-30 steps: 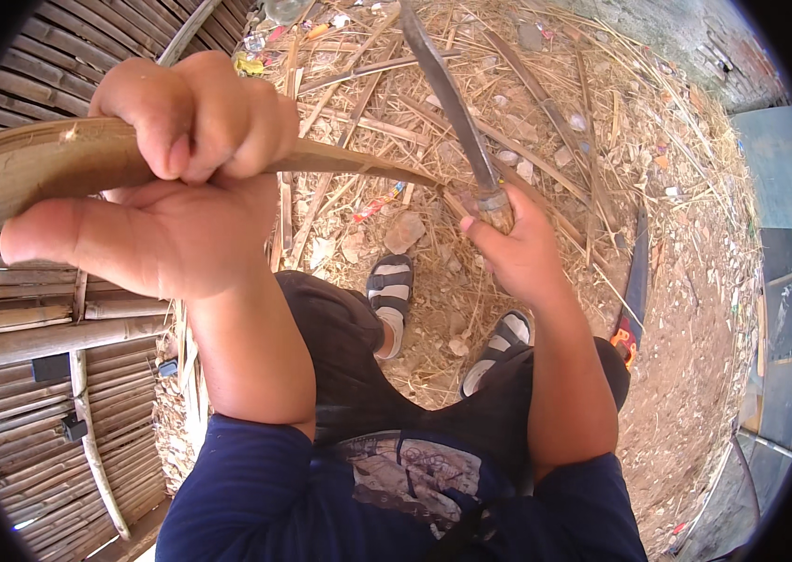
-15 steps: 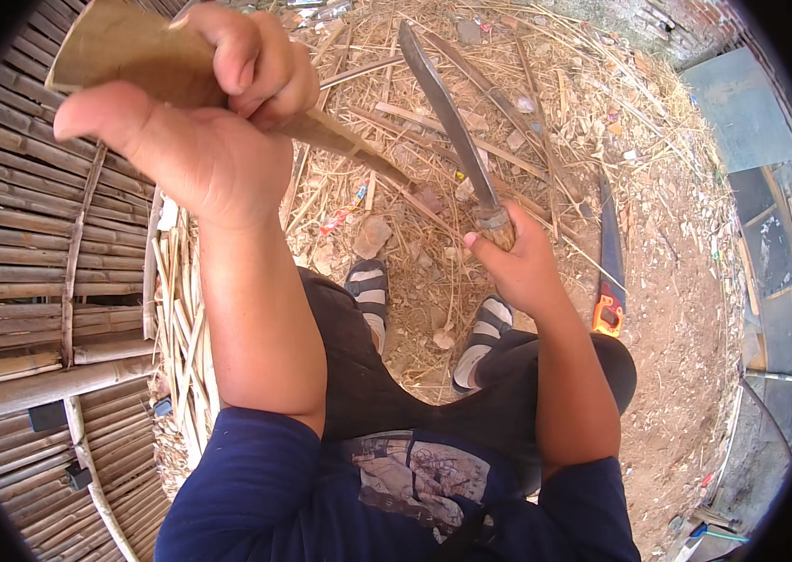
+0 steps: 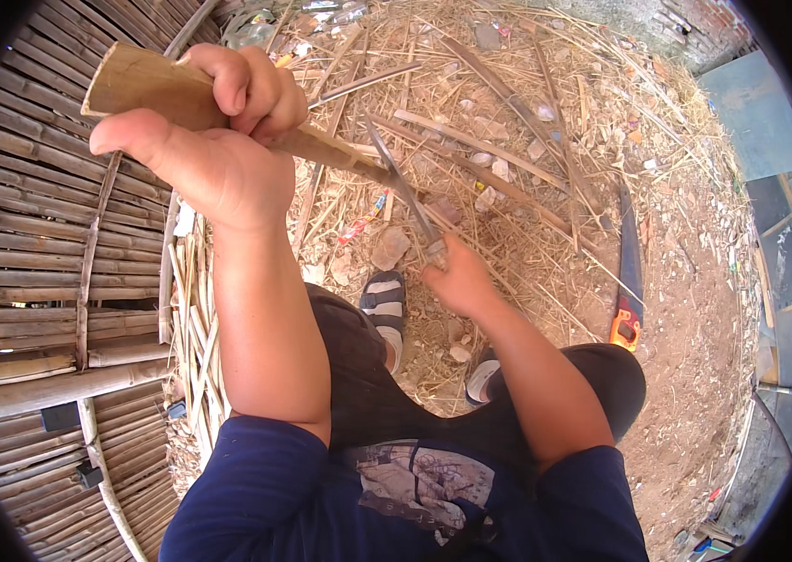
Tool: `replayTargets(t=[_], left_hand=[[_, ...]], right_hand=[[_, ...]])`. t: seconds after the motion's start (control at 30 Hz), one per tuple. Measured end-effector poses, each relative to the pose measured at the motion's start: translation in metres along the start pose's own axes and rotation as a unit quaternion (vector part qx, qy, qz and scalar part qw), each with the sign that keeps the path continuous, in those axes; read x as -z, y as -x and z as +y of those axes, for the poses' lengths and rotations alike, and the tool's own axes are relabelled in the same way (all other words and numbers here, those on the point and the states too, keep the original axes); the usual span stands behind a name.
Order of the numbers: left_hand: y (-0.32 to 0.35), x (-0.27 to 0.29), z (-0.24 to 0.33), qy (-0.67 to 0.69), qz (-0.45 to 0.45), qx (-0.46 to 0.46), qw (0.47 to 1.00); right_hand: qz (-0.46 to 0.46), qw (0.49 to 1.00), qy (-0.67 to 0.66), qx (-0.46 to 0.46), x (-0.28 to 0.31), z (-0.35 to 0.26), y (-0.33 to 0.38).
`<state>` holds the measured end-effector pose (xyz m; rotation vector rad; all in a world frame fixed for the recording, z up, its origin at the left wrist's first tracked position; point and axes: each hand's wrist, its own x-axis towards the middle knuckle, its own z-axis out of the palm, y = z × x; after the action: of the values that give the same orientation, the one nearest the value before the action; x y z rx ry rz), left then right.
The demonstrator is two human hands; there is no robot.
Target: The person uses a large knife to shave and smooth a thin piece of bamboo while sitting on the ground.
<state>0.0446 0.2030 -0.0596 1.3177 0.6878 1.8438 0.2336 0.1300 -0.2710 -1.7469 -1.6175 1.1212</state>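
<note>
My left hand, raised at the upper left, grips a split bamboo piece with curled fingers, its thumb stretched along the near side. The piece slants down to the right, away from its broad end near my thumb. In my right hand is the handle of a machete, low over the ground in front of me. Its blade points up and left, seen nearly edge-on, and crosses the bamboo's far end in view. Whether blade and bamboo touch I cannot tell.
A handsaw with an orange handle lies on the ground at the right. Bamboo strips, straw and stones litter the ground ahead. A bamboo slat wall stands at the left, with a pile of thin strips beside it.
My right hand has moved left with the machete, bringing its blade to the bamboo's far end and turning it edge-on. My left hand still holds the bamboo, slightly lower in view.
</note>
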Motion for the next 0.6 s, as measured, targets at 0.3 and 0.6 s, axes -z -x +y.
replayTargets(t=[0.3, 0.6], left_hand=[[-0.019, 0.015, -0.012, 0.034, 0.002, -0.033, 0.999], [-0.027, 0.039, -0.011, -0.017, 0.111, -0.039, 0.993]], right_hand=[[0.094, 0.978, -0.155, 0.104, 0.027, -0.070, 0.000], [-0.026, 0.999, -0.016, 0.013, -0.026, -0.015, -0.024]])
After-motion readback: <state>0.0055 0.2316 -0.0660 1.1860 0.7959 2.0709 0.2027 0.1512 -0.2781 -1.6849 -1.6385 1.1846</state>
